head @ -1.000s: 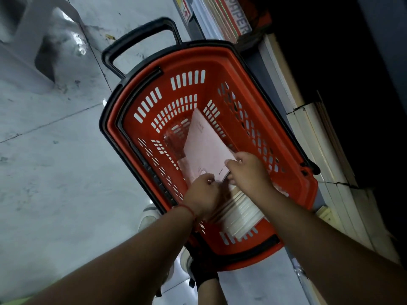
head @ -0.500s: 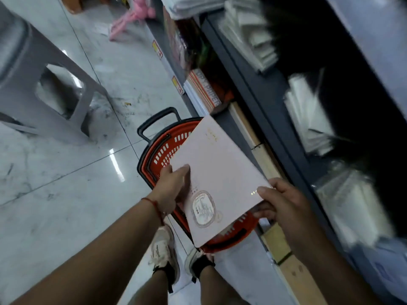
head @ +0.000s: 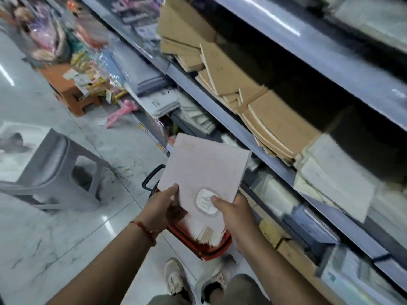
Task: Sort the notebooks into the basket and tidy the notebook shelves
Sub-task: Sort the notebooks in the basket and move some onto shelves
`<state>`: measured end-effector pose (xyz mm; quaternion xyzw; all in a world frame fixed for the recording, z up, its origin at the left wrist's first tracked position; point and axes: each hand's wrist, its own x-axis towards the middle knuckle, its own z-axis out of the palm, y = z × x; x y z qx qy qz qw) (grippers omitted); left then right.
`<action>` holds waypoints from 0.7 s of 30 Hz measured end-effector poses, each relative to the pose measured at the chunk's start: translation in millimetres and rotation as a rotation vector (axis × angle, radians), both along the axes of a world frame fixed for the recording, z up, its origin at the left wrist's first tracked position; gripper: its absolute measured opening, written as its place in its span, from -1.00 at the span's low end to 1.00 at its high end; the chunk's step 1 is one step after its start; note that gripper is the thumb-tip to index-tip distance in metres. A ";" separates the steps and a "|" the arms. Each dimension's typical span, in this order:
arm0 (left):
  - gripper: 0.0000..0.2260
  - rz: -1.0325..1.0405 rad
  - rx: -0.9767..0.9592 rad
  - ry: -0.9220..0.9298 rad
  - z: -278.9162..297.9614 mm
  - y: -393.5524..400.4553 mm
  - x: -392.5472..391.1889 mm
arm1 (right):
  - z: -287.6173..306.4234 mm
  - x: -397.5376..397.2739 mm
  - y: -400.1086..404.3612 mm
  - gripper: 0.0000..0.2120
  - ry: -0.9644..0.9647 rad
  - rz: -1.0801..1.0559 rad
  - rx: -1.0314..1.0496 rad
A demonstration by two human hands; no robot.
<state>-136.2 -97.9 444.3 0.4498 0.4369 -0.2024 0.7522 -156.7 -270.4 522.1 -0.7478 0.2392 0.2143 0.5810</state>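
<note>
**Holding a pale notebook above the basket, beside the shelves**

Gripping from both sides, the two hands carry a pale pink notebook [head: 203,170] flat in front of the body. The left hand [head: 161,208] pinches its near-left corner, thumb on the cover and the other fingers hidden beneath. The right hand [head: 233,213] clasps the near-right corner, thumb lying on the round white emblem of the cover. Neither hand holds anything else.

The notebook's long axis runs from the hands away and slightly right, its far corner pointing toward the shelf edge [head: 242,126]. Directly below it sits the red basket [head: 217,249] on the floor, with a stack of pale notebooks showing at its near end; most of the basket is hidden under the held cover, and only its black handle [head: 152,177] shows on the far-left side.

The shelves lie to the right, so the right hand is the nearer one to them. Brown notebooks [head: 259,111] there lie in skewed, overlapping piles that overhang the shelf front, leaving little bare room, so sliding anything in would likely snag. Downward the way looks open, and a straight drop would land on the stack. A grey stool [head: 63,170] stands well apart to the left.
</note>
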 end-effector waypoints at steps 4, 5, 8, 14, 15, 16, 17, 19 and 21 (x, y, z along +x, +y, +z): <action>-0.06 -0.342 0.596 -0.211 39.9 28.0 4.3 | 43.8 -2.1 -39.9 -0.89 -0.045 0.149 -0.036; -0.05 -0.406 0.729 -0.318 51.0 28.6 7.7 | 55.1 -2.4 -53.3 -0.90 -0.068 0.206 -0.034; -0.06 -0.538 0.952 -0.634 97.3 15.7 14.2 | 88.3 -9.2 -95.2 -0.83 -0.117 0.344 -0.017; -0.25 -1.103 0.982 -0.786 176.0 -65.9 -12.4 | 140.6 -51.8 -190.9 -0.76 -0.178 0.411 -0.012; -0.27 -1.134 0.953 -0.803 181.5 -82.9 -19.2 | 148.1 -61.5 -208.9 -0.77 -0.191 0.388 -0.015; -0.31 -1.149 0.928 -0.828 186.1 -103.0 -27.4 | 155.7 -74.0 -228.6 -0.78 -0.206 0.357 -0.015; -0.38 -1.152 0.879 -0.869 187.4 -123.8 -35.7 | 163.8 -89.2 -248.7 -0.78 -0.223 0.326 -0.012; -0.66 -1.121 0.732 -0.947 193.9 -169.4 -58.7 | 178.0 -122.3 -288.4 -0.76 -0.261 0.236 0.016; -0.86 -1.116 0.569 -0.961 196.9 -213.2 -79.9 | 189.0 -158.1 -326.6 -0.75 -0.307 0.104 0.107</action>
